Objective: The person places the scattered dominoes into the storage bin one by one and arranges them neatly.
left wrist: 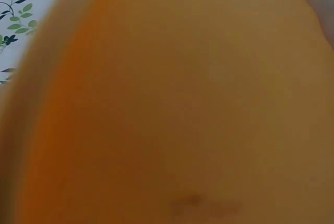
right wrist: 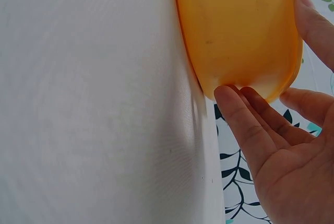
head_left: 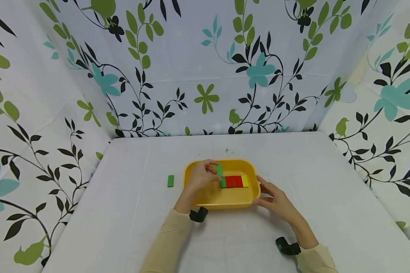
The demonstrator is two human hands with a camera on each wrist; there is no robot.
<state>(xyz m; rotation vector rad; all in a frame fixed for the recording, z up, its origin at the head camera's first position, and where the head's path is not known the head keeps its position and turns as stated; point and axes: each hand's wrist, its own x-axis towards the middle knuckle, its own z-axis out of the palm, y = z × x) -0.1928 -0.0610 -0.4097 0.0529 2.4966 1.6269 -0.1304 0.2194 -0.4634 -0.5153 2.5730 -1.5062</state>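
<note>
A yellow tray [head_left: 225, 199] lies on the white table, its wall filling the left wrist view. Inside it, a green block [head_left: 223, 182], a red piece [head_left: 234, 181] and a yellow block [head_left: 245, 181] sit side by side in a row. My left hand [head_left: 202, 176] reaches over the tray's left side and pinches another green block [head_left: 219, 170] just above the row's green end. At the tray's right end, my right hand [head_left: 276, 201] touches the outer wall, thumb near the front corner. Nearly straight fingers [right wrist: 245, 122] meet that wall in the right wrist view.
One more green block [head_left: 171, 181] lies on the table [head_left: 140, 220] to the left of the tray. A curtain [head_left: 177, 68] printed with leaves and flowers hangs behind the table and along both sides. Black wrist cameras [head_left: 199, 214] are worn on both wrists.
</note>
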